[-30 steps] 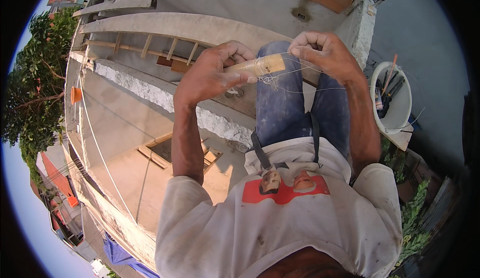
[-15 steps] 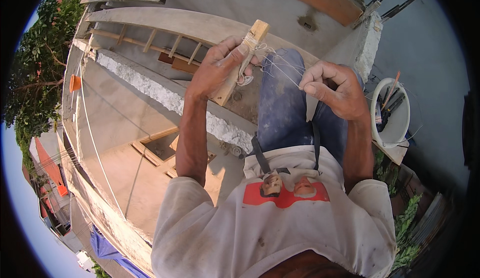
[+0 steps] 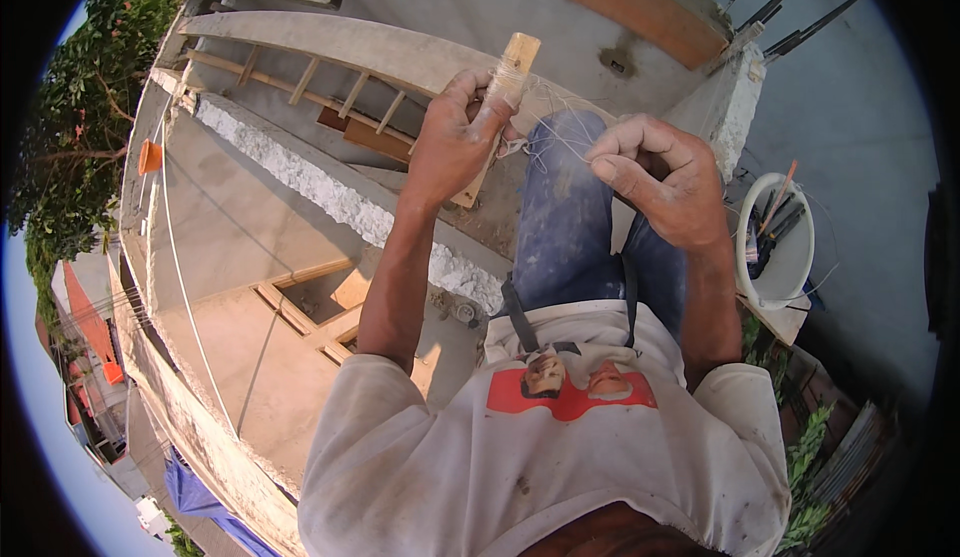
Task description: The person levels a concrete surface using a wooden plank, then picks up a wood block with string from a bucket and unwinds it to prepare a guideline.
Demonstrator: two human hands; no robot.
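Note:
My left hand (image 3: 465,137) is closed around a short wooden stick (image 3: 519,54) with pale string wound about its upper part. Loose loops of the string (image 3: 562,139) cross the gap between my hands, above my blue trouser leg (image 3: 565,222). On the right, my right hand (image 3: 660,177) pinches the string between thumb and forefinger. The stick tilts, its top leaning to the right, and its lower end shows below my left hand. Parts of the winding are hidden by my left fingers.
At right a white bucket (image 3: 790,272) holds several tools and stands on a board (image 3: 785,319). A wooden ladder (image 3: 300,81) lies beyond my left arm, near a rough broken concrete edge (image 3: 300,167). Rebar (image 3: 800,32) sticks out at the upper right. A timber frame (image 3: 315,332) is lower left.
My left hand and the stick have shifted slightly right, and the stick has turned a little in the grip. My right hand has moved slightly left and up, still pinching the string.

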